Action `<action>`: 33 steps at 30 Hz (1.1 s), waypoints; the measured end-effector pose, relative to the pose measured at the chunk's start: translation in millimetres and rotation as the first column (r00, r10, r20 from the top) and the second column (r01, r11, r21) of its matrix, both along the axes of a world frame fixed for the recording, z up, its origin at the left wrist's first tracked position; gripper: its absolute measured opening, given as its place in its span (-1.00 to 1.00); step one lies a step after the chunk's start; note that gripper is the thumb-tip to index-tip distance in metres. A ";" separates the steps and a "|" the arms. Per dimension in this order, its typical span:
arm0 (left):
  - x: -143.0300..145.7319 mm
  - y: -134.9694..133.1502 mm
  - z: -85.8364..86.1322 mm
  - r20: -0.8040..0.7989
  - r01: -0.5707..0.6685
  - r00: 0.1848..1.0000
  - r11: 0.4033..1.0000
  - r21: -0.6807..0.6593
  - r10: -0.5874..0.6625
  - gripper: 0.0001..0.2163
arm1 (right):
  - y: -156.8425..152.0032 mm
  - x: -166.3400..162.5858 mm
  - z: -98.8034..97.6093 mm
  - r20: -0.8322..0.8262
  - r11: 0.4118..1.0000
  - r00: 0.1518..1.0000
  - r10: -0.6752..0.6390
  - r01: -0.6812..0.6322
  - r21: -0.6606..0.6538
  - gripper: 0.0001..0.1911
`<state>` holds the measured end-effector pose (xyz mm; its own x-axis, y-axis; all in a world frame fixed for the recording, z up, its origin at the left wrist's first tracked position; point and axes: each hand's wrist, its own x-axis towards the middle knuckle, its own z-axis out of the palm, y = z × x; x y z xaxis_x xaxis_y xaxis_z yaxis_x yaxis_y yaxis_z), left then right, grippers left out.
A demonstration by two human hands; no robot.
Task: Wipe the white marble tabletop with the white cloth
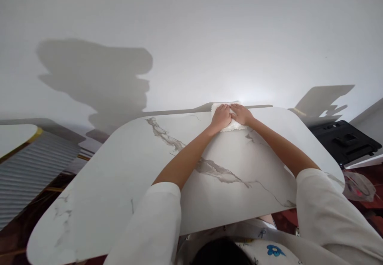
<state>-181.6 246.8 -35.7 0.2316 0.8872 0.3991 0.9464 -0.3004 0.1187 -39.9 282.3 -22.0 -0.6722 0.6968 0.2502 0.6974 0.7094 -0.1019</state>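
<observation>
A white cloth (235, 126) with a wavy edge lies at the far edge of a white marble-patterned table (119, 181), close against the wall. My left hand (222, 116) presses down on the cloth's left part, its fingers closed over it. Right beside it, my right hand (241, 114) bears on the cloth's right part, fingers pointing toward the left hand. The two hands meet over the middle of the cloth. Both arms reach straight out across the tabletop.
A plain wall (191, 38) rises behind the table. On the right are a black case (344, 139) and a clear plastic bag (359, 186). To the left stands a ribbed grey piece of furniture (36, 169) with a gold-edged white top. The table has rounded corners.
</observation>
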 end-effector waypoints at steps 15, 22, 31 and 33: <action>65.6 -39.1 0.6 0.046 0.177 0.983 0.984 -0.024 -0.175 -0.57 | -55.8 75.1 -5.3 -0.002 0.990 0.991 -0.133 0.133 0.045 -0.45; 67.4 -125.0 4.0 0.021 0.208 0.978 0.977 -0.038 -0.207 -0.54 | -143.9 81.9 -4.5 0.032 0.989 0.990 -0.138 0.136 0.050 -0.43; 61.7 -263.5 8.0 0.068 0.146 0.988 0.983 -0.111 -0.139 -0.49 | -276.5 75.4 -3.2 -0.027 0.996 0.997 -0.074 0.075 0.042 -0.39; 66.7 -283.8 8.9 0.095 0.143 0.987 0.981 -0.131 -0.131 -0.48 | -295.5 81.0 -2.2 -0.028 0.997 0.997 -0.067 0.068 0.025 -0.36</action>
